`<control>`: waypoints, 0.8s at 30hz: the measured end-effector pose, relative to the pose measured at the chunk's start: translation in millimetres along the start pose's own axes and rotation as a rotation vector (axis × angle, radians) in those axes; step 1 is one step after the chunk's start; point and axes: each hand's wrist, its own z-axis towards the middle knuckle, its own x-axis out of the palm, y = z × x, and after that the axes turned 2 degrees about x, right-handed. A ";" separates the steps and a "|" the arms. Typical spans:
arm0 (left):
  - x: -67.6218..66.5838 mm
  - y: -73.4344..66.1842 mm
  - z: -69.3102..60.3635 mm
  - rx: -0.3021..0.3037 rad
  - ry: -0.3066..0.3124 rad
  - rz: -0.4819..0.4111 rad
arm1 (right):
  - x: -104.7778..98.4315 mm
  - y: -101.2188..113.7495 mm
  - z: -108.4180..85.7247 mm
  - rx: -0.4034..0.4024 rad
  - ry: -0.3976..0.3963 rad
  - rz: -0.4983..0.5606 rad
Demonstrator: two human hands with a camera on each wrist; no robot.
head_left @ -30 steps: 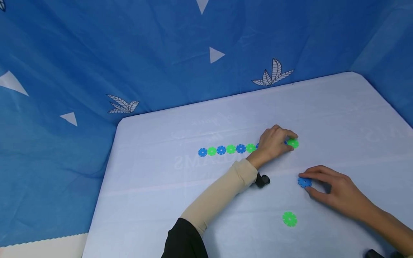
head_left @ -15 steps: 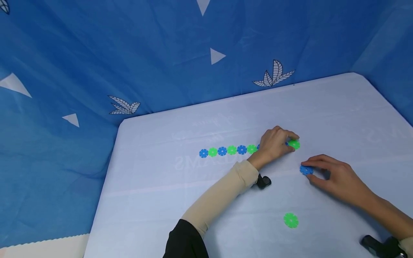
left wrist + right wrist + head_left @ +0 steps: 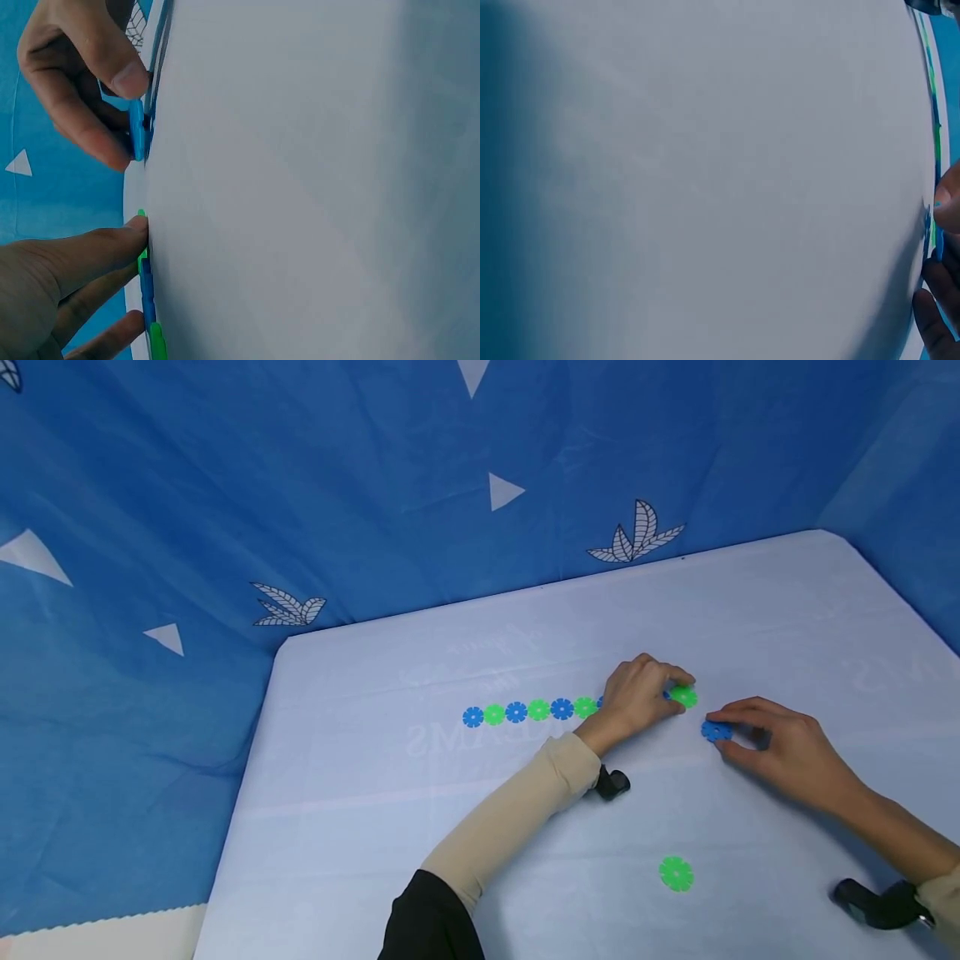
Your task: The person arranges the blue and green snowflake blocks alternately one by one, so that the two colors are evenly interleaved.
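A row of notched plastic discs (image 3: 538, 709), alternating blue and green, lies on the white table. My left hand (image 3: 633, 697) reaches over its right part and hides some of the discs. With thumb and fingertip it holds the green end disc (image 3: 685, 696) at its edges. My right hand (image 3: 791, 752) pinches a blue disc (image 3: 716, 731) between thumb and fingers, a short way right of and nearer than the row's end. In the left wrist view that blue disc (image 3: 137, 131) stands apart from the row. Only fingertips of the right hand (image 3: 945, 247) show in the right wrist view.
A loose green disc (image 3: 677, 873) lies on the white tabletop (image 3: 360, 793), nearer to me than the hands. Blue cloth (image 3: 375, 485) hangs behind the table's far edge and along its sides. Black devices (image 3: 612, 783) are worn at both wrists.
My right hand has moved away from me across the table with the blue disc, bringing it closer to the row's right end. The left hand stays at the green end disc.
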 end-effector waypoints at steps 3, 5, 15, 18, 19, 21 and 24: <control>0.1 0.4 0.4 0.003 -0.001 0.002 | -0.1 -2.2 4.1 -0.008 -0.004 -0.010; 0.0 1.0 0.5 0.003 0.001 0.001 | 0.2 -3.6 6.7 -0.013 -0.003 -0.020; -0.2 0.9 1.5 0.013 0.001 0.000 | 1.9 -7.0 17.1 0.034 0.010 -0.036; -0.4 0.5 1.2 0.007 0.003 0.004 | 2.2 -7.5 20.3 0.037 0.021 -0.036; -0.6 0.5 1.0 0.007 0.003 0.003 | 2.4 -8.0 21.5 0.036 0.021 -0.036; -0.7 0.4 0.9 0.009 -0.001 0.002 | 2.4 -8.5 24.5 0.031 0.016 -0.038; -0.7 0.6 0.7 0.009 -0.007 -0.006 | 2.1 -9.3 29.3 0.036 0.005 -0.047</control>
